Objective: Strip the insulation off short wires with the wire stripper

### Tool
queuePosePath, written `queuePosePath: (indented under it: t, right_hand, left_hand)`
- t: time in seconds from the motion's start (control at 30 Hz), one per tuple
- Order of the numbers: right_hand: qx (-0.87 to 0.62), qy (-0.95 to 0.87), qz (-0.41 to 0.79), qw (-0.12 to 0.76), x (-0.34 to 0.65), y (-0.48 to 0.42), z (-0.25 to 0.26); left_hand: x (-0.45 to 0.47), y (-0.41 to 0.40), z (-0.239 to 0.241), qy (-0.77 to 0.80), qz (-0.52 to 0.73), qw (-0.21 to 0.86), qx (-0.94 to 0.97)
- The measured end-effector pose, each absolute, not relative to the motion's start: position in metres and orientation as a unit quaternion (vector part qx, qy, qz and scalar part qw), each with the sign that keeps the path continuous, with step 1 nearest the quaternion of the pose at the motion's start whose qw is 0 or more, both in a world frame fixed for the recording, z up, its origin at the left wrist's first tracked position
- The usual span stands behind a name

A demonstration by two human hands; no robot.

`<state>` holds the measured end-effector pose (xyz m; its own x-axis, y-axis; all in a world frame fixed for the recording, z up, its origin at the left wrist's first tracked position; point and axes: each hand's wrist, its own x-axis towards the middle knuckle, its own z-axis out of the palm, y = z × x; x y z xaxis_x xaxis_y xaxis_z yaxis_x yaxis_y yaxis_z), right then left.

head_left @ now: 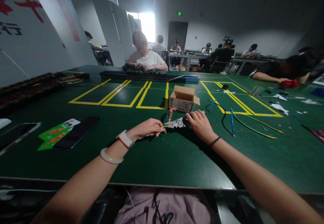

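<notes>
My left hand [151,127] pinches a short yellow-green wire [165,126] near the middle of the table. Closed around the dark handles of a wire stripper [177,123], my right hand [199,121] holds the tool with its silver jaws pointing left. The jaws meet the wire beside my left fingertips; whether they bite into it I cannot tell. A frayed bunch of bare copper strands [172,113] rises just behind the jaws. Beyond it stands a small open cardboard box [181,104], its inside mostly hidden.
Blue wires [232,122] and yellow-green wires [254,127] lie on the right. A dark phone [78,133] rests on a green packet [54,134] at left. Black bundles [32,85] line the left edge. A person [146,57] sits across the green table [141,166]; others work behind.
</notes>
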<state>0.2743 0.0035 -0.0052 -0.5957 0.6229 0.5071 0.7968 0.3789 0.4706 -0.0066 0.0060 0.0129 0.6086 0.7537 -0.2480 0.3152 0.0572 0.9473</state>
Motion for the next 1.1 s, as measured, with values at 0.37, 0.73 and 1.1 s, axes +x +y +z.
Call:
queuePosePath:
  t: [0.37, 0.73, 1.1]
  right_hand:
    - [-0.447, -0.836, -0.299, 0.106, 0.279, 0.002, -0.002]
    - [-0.479, -0.831, -0.250, 0.132, 0.280, 0.005, -0.008]
    - [-0.470, -0.806, -0.310, 0.183, 0.282, 0.005, -0.008]
  left_hand:
    - [-0.002, 0.001, 0.013, 0.409, 0.192, 0.604, 0.657]
    - [0.005, -0.005, 0.018, 0.387, 0.227, 0.624, 0.640]
    - [0.005, -0.003, 0.014, 0.384, 0.218, 0.624, 0.645]
